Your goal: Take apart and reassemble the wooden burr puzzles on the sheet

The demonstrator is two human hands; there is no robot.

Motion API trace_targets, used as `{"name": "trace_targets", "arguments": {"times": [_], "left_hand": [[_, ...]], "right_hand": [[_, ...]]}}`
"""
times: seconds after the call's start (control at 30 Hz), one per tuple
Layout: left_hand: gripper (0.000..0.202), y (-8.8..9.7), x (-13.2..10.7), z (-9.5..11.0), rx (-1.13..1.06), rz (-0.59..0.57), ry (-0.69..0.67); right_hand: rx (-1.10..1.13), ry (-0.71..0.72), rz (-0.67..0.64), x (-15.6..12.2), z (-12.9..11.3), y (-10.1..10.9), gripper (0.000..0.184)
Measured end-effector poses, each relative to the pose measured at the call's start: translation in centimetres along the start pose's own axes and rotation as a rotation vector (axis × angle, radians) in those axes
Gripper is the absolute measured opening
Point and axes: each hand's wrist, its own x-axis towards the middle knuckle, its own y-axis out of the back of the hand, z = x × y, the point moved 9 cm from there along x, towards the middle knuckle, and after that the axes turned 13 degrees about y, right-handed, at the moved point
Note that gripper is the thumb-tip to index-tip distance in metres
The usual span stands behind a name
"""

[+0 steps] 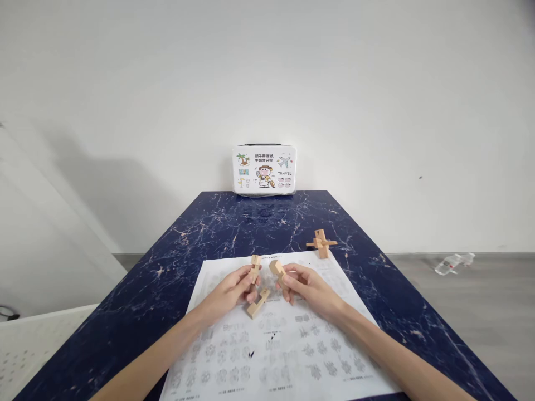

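Observation:
Pinched in the fingers of my left hand [236, 288] is a small notched wooden puzzle piece [255, 265], held upright. My right hand [307, 285] grips a second wooden puzzle piece [276, 268], tilted towards the left; fingers cover its lower part. The two held pieces are close together but apart. Between and just below the hands, a third notched wooden piece [258, 304] lies on a printed paper sheet [234, 334]. Rows of small line drawings cover the sheet, too faint to make out.
A wooden cross-shaped assembly [321, 244] stands at the sheet's upper right corner. At the back of the dark blue marbled table [251, 223], a white cartoon-printed case [264, 170] leans near the wall. A clear plastic bottle [453, 264] lies on the floor at right.

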Motion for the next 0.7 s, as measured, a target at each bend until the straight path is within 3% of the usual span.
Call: {"name": "trace_targets", "arguments": {"times": [0.37, 0.57, 0.7], "left_hand": [[0.054, -1.1, 0.3, -0.2, 0.086, -0.04, -0.034], [0.059, -1.6, 0.0, 0.1, 0.103, -0.048, -0.026], [0.06, -0.9, -0.1, 0.2, 0.087, 0.017, -0.023]], "right_hand": [[0.029, 0.022, -0.096, -0.1, -0.2, -1.0, 0.038], [0.081, -0.026, -0.044, -0.1, 0.7, -0.7, 0.04], [0.08, -0.045, 0.031, 0.0, 0.5, 0.0, 0.041]]}}
